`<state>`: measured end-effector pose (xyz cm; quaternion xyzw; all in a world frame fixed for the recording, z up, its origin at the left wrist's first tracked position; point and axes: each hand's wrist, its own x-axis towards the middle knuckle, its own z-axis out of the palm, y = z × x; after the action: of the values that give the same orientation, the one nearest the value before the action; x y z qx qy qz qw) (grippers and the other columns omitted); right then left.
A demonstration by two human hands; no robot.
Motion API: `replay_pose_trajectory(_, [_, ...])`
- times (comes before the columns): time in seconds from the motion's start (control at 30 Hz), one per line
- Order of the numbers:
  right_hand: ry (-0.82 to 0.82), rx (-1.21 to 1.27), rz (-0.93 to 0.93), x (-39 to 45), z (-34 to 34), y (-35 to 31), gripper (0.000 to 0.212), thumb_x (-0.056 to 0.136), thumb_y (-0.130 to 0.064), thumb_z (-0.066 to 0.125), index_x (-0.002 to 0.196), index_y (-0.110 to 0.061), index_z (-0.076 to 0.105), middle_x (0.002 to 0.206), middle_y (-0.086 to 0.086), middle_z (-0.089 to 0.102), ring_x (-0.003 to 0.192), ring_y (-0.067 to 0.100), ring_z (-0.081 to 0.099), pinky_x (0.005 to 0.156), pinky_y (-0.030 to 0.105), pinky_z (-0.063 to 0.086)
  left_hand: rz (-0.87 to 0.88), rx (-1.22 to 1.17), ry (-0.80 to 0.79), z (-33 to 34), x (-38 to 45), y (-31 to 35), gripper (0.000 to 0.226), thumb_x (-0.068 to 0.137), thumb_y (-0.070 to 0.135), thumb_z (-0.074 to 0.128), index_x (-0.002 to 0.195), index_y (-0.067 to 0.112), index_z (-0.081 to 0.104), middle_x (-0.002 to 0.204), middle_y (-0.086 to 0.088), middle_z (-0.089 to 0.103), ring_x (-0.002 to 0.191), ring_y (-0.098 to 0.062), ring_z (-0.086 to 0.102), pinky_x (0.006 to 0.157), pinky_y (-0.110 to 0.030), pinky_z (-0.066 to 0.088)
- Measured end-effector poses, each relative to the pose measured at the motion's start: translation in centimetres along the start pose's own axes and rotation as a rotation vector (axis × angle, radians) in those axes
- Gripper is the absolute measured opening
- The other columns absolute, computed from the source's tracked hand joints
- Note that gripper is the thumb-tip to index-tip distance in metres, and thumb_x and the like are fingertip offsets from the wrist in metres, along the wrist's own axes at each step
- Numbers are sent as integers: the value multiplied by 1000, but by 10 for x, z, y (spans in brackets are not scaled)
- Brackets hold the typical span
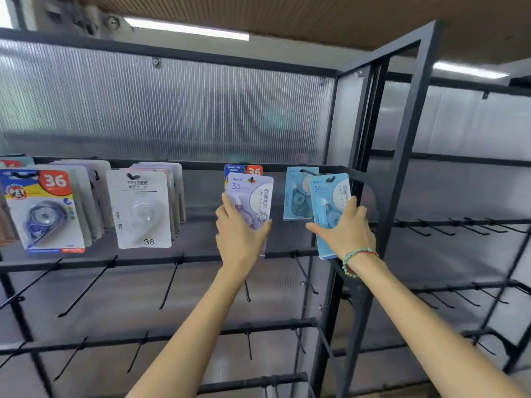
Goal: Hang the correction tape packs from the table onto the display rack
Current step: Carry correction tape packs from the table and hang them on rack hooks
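Left hand (240, 235) grips lilac correction tape pack (253, 196), right hand (344, 228) grips blue pack (330, 202) — both at the display rack's (402, 156) top-row hooks, hang-holes apparently lined up for threading.

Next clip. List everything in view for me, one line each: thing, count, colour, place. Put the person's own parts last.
Display rack: one, black metal, across the view.
Bare hooks: many, black, lower rows.
Blue-red packs: one stack, far left hook.
White packs: one stack, second hook.
Lilac pack: one, on third hook, in front of a blue-red pack.
Hung blue pack: one, fourth hook.
Held blue pack: one, at that hook's tip.
Ceiling lights: two, white, overhead.
Bracelet: one, green-red, right wrist.
Left hand: holds lilac pack.
Right hand: holds held blue pack.
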<state>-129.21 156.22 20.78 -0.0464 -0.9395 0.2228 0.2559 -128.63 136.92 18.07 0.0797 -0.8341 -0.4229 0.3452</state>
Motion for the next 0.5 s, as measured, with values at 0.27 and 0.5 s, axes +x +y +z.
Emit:
replay_pose_trajectory(0.27, [-59, 78, -11, 26, 24, -2, 126, 68, -65, 71, 150, -9, -6, 141, 13, 30, 121, 28, 45, 73, 33, 45, -14, 7, 24, 20, 17, -7, 118, 77, 47, 75, 153, 11, -7, 153, -10, 25, 131, -31, 40, 95, -47, 44])
replay_pose_trajectory(0.5, [-55, 73, 18, 66, 56, -16, 128, 66, -66, 72, 150, -9, -6, 139, 15, 33, 120, 29, 48, 81, 38, 50, -26, 51, 31, 45, 56, -18, 118, 77, 44, 77, 153, 9, -7, 155, -12, 22, 135, -32, 36, 98, -47, 44])
